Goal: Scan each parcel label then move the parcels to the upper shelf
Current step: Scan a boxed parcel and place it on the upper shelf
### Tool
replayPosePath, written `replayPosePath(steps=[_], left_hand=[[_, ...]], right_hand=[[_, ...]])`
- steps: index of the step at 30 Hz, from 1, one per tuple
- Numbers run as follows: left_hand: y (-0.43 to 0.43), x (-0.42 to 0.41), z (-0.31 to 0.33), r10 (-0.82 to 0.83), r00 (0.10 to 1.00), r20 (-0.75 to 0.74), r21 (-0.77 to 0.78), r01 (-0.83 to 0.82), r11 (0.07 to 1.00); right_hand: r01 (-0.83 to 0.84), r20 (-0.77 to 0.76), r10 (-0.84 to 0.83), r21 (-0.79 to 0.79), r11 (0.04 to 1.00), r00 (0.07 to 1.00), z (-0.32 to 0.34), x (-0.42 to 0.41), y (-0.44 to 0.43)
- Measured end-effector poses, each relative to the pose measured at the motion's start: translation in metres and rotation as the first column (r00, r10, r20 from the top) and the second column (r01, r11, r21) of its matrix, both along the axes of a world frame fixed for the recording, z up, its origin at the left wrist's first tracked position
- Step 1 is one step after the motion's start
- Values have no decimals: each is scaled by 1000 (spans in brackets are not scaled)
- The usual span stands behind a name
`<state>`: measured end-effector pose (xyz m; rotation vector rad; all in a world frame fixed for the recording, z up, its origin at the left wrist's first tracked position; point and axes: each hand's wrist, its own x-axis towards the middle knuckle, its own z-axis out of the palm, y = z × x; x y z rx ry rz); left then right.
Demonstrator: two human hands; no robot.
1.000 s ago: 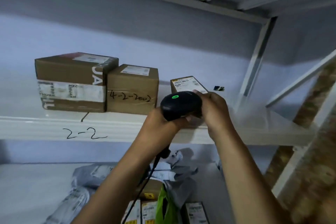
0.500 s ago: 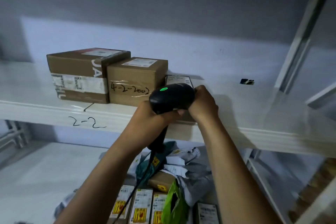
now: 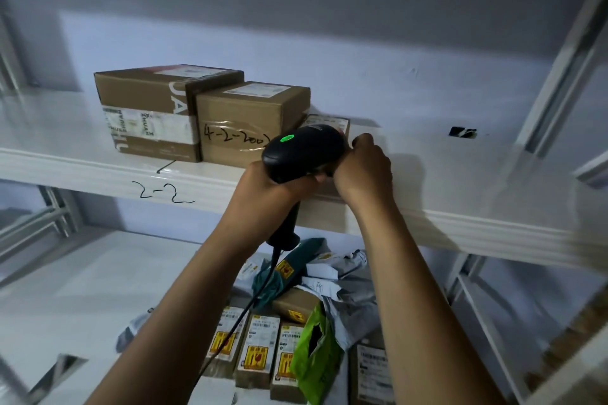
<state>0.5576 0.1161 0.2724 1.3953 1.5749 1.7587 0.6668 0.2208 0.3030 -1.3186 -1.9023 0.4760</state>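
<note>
My left hand [image 3: 263, 187] grips the handle of a black barcode scanner [image 3: 304, 149] with a green light on top. Behind the scanner a small flat parcel [image 3: 329, 123] lies on the upper shelf [image 3: 98, 168], mostly hidden. My right hand [image 3: 365, 168] holds the right side of that parcel, fingers curled at its edge. Two cardboard boxes stand to its left on the same shelf: a large one [image 3: 148, 108] and a medium one [image 3: 243, 122] marked "4-2-2002". More parcels [image 3: 260, 352] lie on the lower shelf.
The upper shelf's front edge bears the mark "2-2" [image 3: 164, 194]. A white upright post [image 3: 559, 59] rises at the right. The lower pile includes grey mailer bags [image 3: 352, 306] and a green bag [image 3: 316, 348]. The scanner's cable [image 3: 243, 316] hangs over the pile.
The view has tilted down and shifted, showing more of the lower shelf. The small parcel has gone from tilted up in my right hand to lying flat on the upper shelf beside the medium box.
</note>
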Motion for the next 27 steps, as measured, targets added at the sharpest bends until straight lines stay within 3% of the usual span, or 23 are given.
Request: replayPosePath(steps=[4,11,14,16,19,21,24,27], left_hand=[[1,-3,-2,-16,999,28,-1,16,1000],[-2,-3,-5,-33,999,34,-7,33,999],[-11,-5,-10,-134,988,82,2,134,991],[-21,-9,-19,-235,963,135,43,231,972],[-41,-17,-48,-370,903,219,70,364,929],[-51,-26,-75,-337,897,286,46,339,940],[-66,-44,-121,-177,895,410,-59,219,974],[-73,-66,-173,59,873,484,-230,61,971]], right_hand=[[-26,-21,25,-45,999,999,0,2,-4],[26,-232,-32,-31,999,972,-4,2,-1],[122,-511,4,214,969,859,-16,3,-7],[198,-658,180,457,867,731,-30,6,-21],[125,-538,438,721,681,720,-68,6,-45],[0,-436,512,762,648,740,-99,1,-59],[-223,-361,521,614,757,773,-156,-22,-71],[-428,-282,437,99,899,854,-215,-53,-70]])
